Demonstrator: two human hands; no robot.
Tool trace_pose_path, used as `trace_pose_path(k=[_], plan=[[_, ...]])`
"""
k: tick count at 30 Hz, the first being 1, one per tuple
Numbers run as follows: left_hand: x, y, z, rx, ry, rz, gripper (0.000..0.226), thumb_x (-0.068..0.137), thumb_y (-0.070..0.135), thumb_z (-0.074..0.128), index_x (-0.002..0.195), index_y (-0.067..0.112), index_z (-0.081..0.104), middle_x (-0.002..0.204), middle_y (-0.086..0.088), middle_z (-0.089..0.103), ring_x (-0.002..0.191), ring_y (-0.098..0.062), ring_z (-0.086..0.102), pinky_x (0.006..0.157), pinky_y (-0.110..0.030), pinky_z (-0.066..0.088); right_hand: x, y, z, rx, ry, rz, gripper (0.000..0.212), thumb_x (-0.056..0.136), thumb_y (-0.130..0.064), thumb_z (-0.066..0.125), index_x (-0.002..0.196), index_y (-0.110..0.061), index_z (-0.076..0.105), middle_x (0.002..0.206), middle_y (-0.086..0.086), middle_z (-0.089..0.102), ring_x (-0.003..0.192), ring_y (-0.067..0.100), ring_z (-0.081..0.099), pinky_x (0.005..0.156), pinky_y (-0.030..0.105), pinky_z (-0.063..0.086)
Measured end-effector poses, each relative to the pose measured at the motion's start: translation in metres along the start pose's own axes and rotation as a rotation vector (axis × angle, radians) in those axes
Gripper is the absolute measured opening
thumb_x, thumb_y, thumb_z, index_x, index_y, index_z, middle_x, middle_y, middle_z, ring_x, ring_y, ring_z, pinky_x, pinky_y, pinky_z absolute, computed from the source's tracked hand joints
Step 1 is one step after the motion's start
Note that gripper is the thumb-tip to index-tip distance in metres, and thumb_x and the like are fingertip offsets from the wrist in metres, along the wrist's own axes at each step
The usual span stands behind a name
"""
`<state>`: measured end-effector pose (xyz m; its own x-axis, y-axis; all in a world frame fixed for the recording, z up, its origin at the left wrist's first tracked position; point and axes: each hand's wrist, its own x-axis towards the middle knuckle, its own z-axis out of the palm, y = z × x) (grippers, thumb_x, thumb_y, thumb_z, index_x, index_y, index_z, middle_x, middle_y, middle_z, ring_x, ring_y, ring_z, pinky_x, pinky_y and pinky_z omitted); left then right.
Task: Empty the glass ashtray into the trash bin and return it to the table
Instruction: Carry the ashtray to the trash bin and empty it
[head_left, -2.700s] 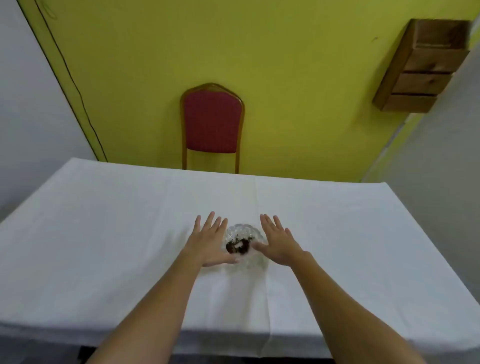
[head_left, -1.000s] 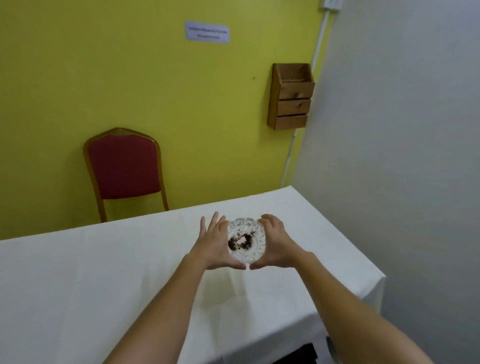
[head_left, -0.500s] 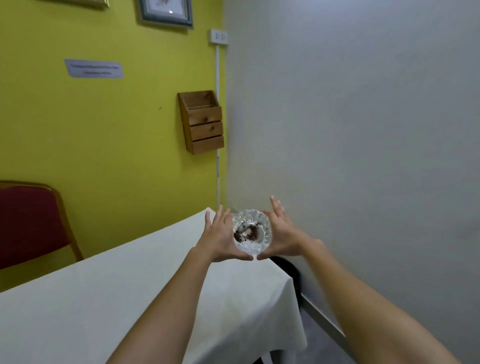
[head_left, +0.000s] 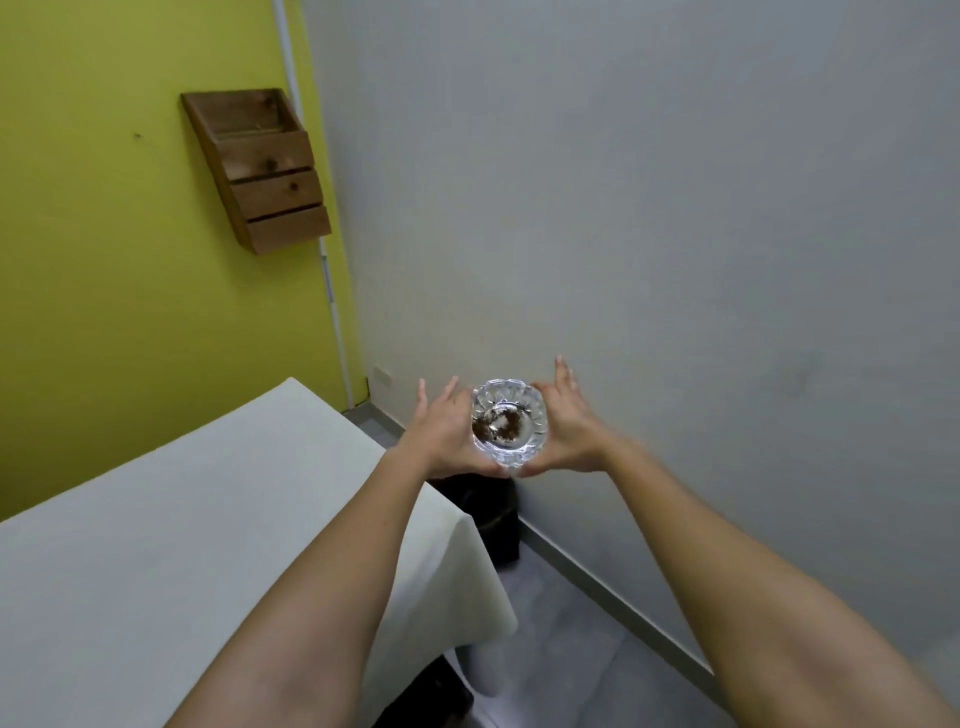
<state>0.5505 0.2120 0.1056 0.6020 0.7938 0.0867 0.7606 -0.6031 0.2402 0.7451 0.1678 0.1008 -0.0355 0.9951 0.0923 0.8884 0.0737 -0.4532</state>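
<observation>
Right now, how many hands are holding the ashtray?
2. The left hand cups the left side of the ashtray and the right hand cups its right side, above the dark bin beside the table.

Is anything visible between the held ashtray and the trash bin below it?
Nothing visible does. The glass ashtray, held between left hand and right hand, is past the table corner, above the dark trash bin.
</observation>
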Motion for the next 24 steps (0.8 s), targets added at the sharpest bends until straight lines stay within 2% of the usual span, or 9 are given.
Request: trace_pose_path(k=[5,8,10,14,16,17,19,21,24], plan=[[0.049,-0.008,0.010,-0.017,-0.023,0.036,0.123,0.057,0.070,0.075,0.149,0.007,0.022,0.156,-0.008,0.031,0.151,-0.022,0.009,0.119,-0.057,-0.008,0.033,0.029,-0.002,0.050,-0.041,0.020,0.122,0.051,-0.044,0.091,0.146,-0.012,0.021,0.159,0.023,-0.016,0.146,0.035,-0.021,0.122,0.045,0.003],[0.083,-0.025,0.009,-0.044,0.004,0.033,0.124,0.056,0.070,0.075,0.148,0.007,0.023,0.155,-0.008,0.032,0.151,-0.020,0.011,0.119,-0.056,-0.008,0.064,0.034,-0.011,0.130,-0.041,-0.011,0.117,0.054,-0.036,0.092,0.145,-0.009,0.023,0.159,0.021,0.002,0.147,0.030,-0.019,0.123,0.043,0.006],[0.099,-0.033,0.009,-0.053,0.023,0.043,0.122,0.054,0.072,0.074,0.147,0.009,0.027,0.152,-0.005,0.036,0.149,-0.019,0.017,0.120,-0.055,-0.007,0.079,0.037,-0.015,0.157,-0.053,-0.036,0.115,0.055,-0.032,0.092,0.145,-0.008,0.023,0.158,0.019,0.009,0.149,0.029,-0.013,0.123,0.041,0.009],[0.137,-0.052,0.010,-0.105,0.079,0.025,0.117,0.047,0.076,0.072,0.141,0.016,0.036,0.139,0.002,0.047,0.138,-0.016,0.035,0.120,-0.055,-0.002,0.118,0.049,-0.021,0.181,-0.106,0.019,0.123,0.056,-0.032,0.092,0.148,-0.010,0.014,0.161,0.011,0.004,0.149,0.024,0.011,0.118,0.028,0.015],[0.155,-0.057,0.007,-0.106,0.089,0.015,0.118,0.047,0.075,0.073,0.142,0.017,0.035,0.139,0.003,0.046,0.137,-0.015,0.037,0.120,-0.055,-0.001,0.140,0.056,-0.023,0.177,-0.120,0.032,0.129,0.055,-0.036,0.091,0.150,-0.010,0.009,0.161,0.009,0.010,0.148,0.023,0.018,0.118,0.029,0.018],[0.159,-0.057,0.007,-0.110,0.078,0.001,0.117,0.048,0.073,0.074,0.143,0.017,0.034,0.140,0.002,0.046,0.137,-0.015,0.037,0.121,-0.055,0.000,0.148,0.060,-0.023,0.181,-0.133,0.035,0.129,0.054,-0.035,0.092,0.149,-0.011,0.009,0.157,0.010,0.021,0.144,0.024,0.027,0.117,0.030,0.025],[0.165,-0.058,0.010,-0.129,0.057,-0.023,0.115,0.051,0.069,0.077,0.144,0.018,0.033,0.142,0.002,0.046,0.137,-0.016,0.038,0.120,-0.055,0.002,0.158,0.066,-0.021,0.216,-0.148,0.021,0.120,0.055,-0.027,0.093,0.146,-0.010,0.017,0.137,0.005,0.043,0.129,0.020,0.045,0.104,0.026,0.037],[0.170,-0.063,0.015,-0.161,0.021,-0.066,0.112,0.053,0.066,0.079,0.144,0.021,0.032,0.142,0.003,0.049,0.136,-0.017,0.041,0.119,-0.055,0.004,0.170,0.072,-0.018,0.242,-0.167,-0.006,0.109,0.056,-0.018,0.092,0.141,-0.009,0.024,0.123,-0.002,0.047,0.116,0.015,0.051,0.094,0.021,0.039],[0.182,-0.066,0.022,-0.232,-0.034,-0.132,0.110,0.051,0.062,0.081,0.143,0.025,0.031,0.139,0.007,0.055,0.132,-0.016,0.047,0.118,-0.055,0.012,0.185,0.080,-0.016,0.274,-0.205,-0.041,0.108,0.055,-0.020,0.092,0.139,-0.010,0.026,0.121,-0.002,0.049,0.113,0.016,0.053,0.094,0.024,0.042]])
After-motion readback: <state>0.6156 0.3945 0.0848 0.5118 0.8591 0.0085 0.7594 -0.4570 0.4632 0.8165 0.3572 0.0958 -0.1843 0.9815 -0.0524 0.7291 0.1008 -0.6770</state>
